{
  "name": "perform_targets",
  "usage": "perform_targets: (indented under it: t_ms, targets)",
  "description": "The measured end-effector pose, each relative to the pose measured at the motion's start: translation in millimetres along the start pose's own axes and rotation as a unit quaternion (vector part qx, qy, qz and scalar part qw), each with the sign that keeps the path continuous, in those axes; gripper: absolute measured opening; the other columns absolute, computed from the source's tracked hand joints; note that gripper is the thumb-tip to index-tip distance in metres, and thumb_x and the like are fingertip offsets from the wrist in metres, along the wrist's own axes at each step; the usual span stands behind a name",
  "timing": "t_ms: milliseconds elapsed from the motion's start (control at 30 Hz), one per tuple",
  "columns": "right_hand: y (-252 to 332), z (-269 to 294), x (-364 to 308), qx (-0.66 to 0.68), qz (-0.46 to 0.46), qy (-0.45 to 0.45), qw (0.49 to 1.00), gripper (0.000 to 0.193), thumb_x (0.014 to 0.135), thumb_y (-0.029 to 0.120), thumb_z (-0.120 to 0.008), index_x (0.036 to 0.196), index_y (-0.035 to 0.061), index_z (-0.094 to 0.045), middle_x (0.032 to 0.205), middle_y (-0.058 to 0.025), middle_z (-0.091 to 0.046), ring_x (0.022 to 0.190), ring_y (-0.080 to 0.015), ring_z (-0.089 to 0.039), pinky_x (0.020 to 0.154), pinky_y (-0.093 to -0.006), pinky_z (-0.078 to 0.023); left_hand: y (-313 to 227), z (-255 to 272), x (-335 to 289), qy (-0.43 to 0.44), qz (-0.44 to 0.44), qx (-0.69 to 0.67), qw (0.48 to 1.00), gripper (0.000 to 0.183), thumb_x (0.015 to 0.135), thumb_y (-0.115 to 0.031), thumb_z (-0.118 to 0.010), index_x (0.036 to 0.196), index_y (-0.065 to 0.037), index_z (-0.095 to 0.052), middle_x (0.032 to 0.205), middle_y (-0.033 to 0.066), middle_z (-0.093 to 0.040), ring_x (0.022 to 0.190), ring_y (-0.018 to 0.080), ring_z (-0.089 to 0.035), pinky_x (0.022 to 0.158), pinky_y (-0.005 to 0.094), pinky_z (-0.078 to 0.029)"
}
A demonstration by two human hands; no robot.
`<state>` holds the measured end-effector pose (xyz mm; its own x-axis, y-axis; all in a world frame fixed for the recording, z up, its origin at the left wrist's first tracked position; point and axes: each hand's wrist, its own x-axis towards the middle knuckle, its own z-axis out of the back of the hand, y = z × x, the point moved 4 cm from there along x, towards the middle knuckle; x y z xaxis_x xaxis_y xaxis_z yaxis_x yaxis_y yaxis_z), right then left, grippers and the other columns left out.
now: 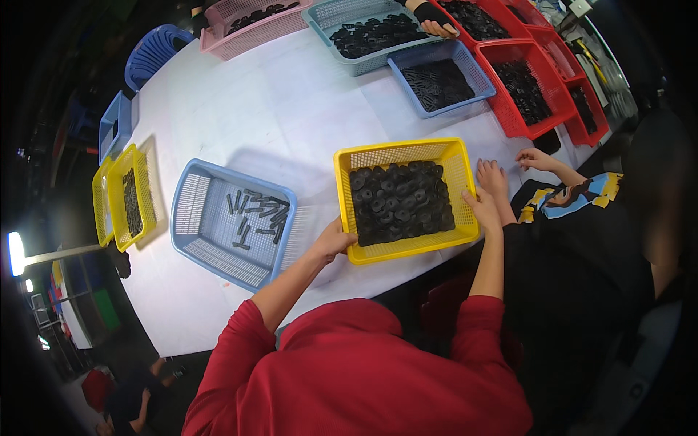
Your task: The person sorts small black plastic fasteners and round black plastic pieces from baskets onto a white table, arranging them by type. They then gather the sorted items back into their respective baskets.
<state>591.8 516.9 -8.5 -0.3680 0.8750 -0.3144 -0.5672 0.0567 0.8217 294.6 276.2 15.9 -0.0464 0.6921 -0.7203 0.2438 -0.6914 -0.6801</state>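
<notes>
A yellow plastic basket (418, 251) stands before me on the white table, holding a heap of black round parts (400, 200) with holes in their middles. My left hand (336, 240) is closed on its near left corner, thumb at the rim. On the right side my right hand (483, 209) grips the rim. To the left of my left hand lies a blue basket (207, 211), tilted in my view, with several loose black strip-shaped parts (258, 211) on its bottom.
Co-worker's hands (493, 178) rest at the table's right. Another person's hand (439, 29) is over a teal basket (350, 67) at the far side. Pink basket (225, 47), blue basket (432, 112), red baskets (505, 120) and left yellow baskets (147, 178) hold dark parts. A blue chair (149, 54) stands behind.
</notes>
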Motion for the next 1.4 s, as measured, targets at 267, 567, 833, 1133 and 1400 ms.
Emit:
perform_targets:
  t_ms: [267,567,833,1133,1400]
  targets:
    - [-33,33,-36,-0.131,0.041,-0.396,0.908,0.074,0.087,0.025,-0.068,0.144,-0.0015,-0.03,0.135,-0.0266,-0.05,0.115,-0.0367,-0.058,0.098,-0.0397,-0.043,-14,-49,46,0.018,-0.01,-0.032,0.999,0.061,0.079,0.0,-0.053,0.138,-0.009,-0.04,0.115,0.0098,-0.062,0.095,0.0229,-0.066,0.075,0.0393,-0.058]
    - [13,-67,-37,0.439,-0.162,-0.222,0.856,0.07,0.089,0.013,-0.061,0.145,0.0043,-0.019,0.123,-0.0197,-0.05,0.098,-0.0339,-0.064,0.068,-0.0476,-0.06,-56,-115,83,0.138,-0.109,-0.059,0.983,0.069,0.093,-0.014,-0.055,0.152,-0.019,-0.02,0.151,0.0027,-0.035,0.131,0.0222,-0.042,0.106,0.0426,-0.038]
    - [-38,-9,4,0.356,-0.141,-0.288,0.878,0.039,0.089,0.001,-0.049,0.126,0.0001,-0.036,0.117,-0.0196,-0.053,0.09,-0.0315,-0.065,0.065,-0.0438,-0.059,-91,72,-81,-0.376,-0.357,0.227,0.825,0.056,0.086,0.001,-0.057,0.139,-0.002,-0.043,0.144,0.0175,-0.044,0.138,0.0309,-0.035,0.113,0.0404,-0.027]
    - [-27,10,11,0.381,-0.175,-0.254,0.871,0.034,0.095,0.01,-0.049,0.127,0.0027,-0.04,0.111,-0.0184,-0.059,0.094,-0.0339,-0.065,0.074,-0.0488,-0.058,183,315,-224,-0.617,-0.057,-0.135,0.773,0.098,0.081,-0.028,-0.075,0.151,-0.007,-0.01,0.154,0.0208,-0.018,0.138,0.0419,-0.025,0.107,0.0604,-0.029]
    - [34,-13,-48,-0.114,-0.072,-0.387,0.912,0.079,0.084,0.023,-0.064,0.149,0.0084,-0.021,0.144,-0.0234,-0.033,0.128,-0.0414,-0.041,0.104,-0.048,-0.037,132,229,-144,-0.39,-0.141,-0.273,0.868,0.091,0.074,0.014,-0.046,0.152,-0.021,-0.016,0.14,0.017,-0.042,0.108,0.0339,-0.06,0.077,0.0397,-0.059]
